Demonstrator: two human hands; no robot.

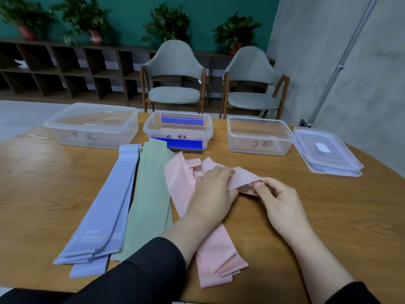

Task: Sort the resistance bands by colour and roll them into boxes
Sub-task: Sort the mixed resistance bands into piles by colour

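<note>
1. Three piles of bands lie side by side on the wooden table [328,216] as I watch the feed: blue bands [103,207] on the left, green bands [149,200] in the middle, pink bands [210,249] on the right, each touching or overlapping its neighbour.
2. I see the left hand [212,189] resting on top of the pink pile, its fingers curled over one pink band [243,178] that is lifted and folded at its far end.
3. The right hand [278,200] pinches the same band's folded end between thumb and fingertips, just beside the left hand; both hands are clamped on it.
4. Three clear boxes stand in a row at the table's far side: a left box [92,128], a middle box [177,132] with blue clips, and a right box [258,137]. Each has handwriting on its front wall that I cannot read.
5. Stacked clear lids [328,152] lie just beside the right box.
6. Beyond the table I see two grey chairs [175,80], a dark shelf unit [65,69] and potted plants [166,25] against a green wall.
</note>
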